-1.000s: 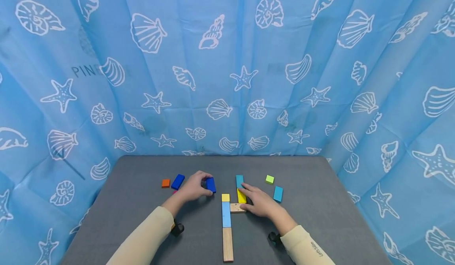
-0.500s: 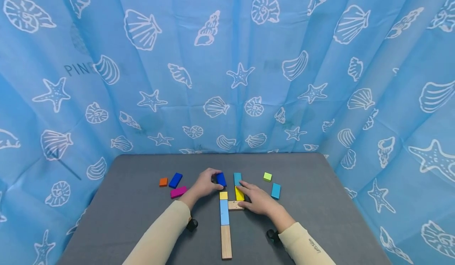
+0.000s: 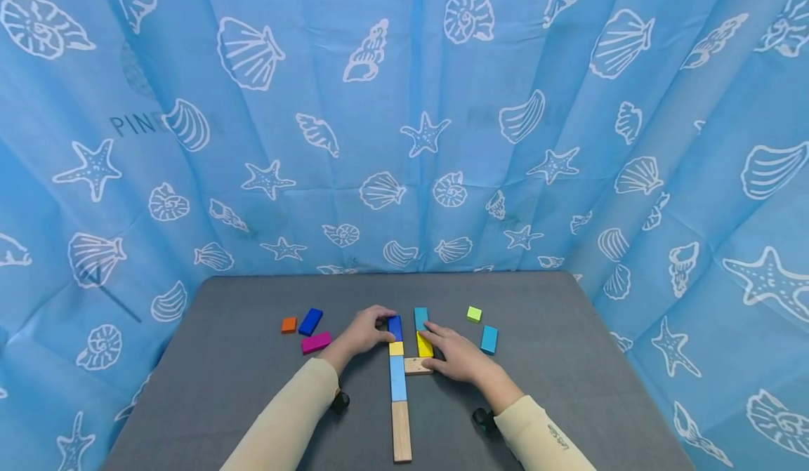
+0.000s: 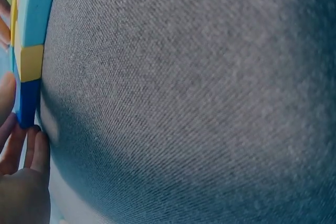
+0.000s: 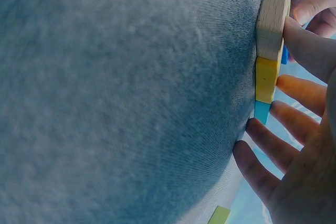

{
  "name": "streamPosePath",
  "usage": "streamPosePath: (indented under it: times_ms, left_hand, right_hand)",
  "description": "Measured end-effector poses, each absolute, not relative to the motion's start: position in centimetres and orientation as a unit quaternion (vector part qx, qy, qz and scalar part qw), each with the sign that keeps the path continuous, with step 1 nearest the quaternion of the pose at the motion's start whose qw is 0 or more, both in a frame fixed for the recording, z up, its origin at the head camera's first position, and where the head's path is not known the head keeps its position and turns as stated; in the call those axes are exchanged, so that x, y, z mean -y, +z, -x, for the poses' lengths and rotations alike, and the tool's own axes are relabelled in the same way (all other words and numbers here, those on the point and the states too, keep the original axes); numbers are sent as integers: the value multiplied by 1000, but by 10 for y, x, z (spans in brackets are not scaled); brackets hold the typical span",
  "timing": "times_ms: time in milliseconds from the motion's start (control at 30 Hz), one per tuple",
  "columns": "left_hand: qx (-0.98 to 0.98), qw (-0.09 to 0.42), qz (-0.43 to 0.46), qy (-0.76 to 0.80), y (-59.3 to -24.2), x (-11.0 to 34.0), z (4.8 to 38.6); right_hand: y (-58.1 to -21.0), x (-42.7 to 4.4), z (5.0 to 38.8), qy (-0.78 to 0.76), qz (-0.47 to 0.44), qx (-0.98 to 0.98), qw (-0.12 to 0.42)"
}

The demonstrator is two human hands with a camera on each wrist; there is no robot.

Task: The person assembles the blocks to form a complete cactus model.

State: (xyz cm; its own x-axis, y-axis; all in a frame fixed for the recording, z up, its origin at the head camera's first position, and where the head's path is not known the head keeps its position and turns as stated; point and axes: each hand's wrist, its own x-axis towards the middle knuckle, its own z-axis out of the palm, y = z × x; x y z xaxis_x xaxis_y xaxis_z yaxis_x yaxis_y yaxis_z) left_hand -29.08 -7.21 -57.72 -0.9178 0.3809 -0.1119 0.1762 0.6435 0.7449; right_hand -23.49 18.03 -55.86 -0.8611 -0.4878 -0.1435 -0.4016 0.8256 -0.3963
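With thumb and fingers, my left hand (image 3: 362,332) grips a dark blue block (image 3: 395,327). That block lies at the far end of a row, against a small pale yellow cube (image 3: 396,349). Behind the cube come a light blue block (image 3: 397,378) and a long wooden block (image 3: 401,432). My right hand (image 3: 464,356) has its fingers spread; in the right wrist view its fingertips touch the yellow block (image 5: 266,80), the teal block (image 5: 262,112) and the short wooden block (image 5: 271,30). The short wooden block joins the row crosswise. In the left wrist view the blue block (image 4: 28,103) meets the cube.
To the left lie an orange cube (image 3: 288,325), another dark blue block (image 3: 310,321) and a magenta block (image 3: 316,342). A lime green cube (image 3: 474,314) and a teal block (image 3: 489,340) lie on the right. A blue shell-patterned curtain (image 3: 417,239) hangs behind the grey table (image 3: 537,387).
My left hand has carried the dark blue block rightward and set it against the pale yellow cube. The magenta block has come into view from behind my left arm. My right hand stays in place.
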Motion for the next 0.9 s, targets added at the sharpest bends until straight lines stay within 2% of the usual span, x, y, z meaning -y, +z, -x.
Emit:
streamPosePath:
  times_ms: [300, 467, 633, 900]
  left_hand:
    - [-893, 138, -178, 389, -577, 74, 292]
    - [-888, 108, -182, 408, -580, 79, 286]
    - [-902, 95, -205, 369, -574, 85, 269]
    - [-921, 121, -269, 256, -570, 81, 226]
  right_hand:
    - [-558, -180, 234, -181, 228, -948, 124]
    - [-557, -179, 234, -178, 229, -949, 126]
    - [-557, -178, 234, -176, 230, -949, 124]
    - [-558, -179, 234, -176, 229, -950, 120]
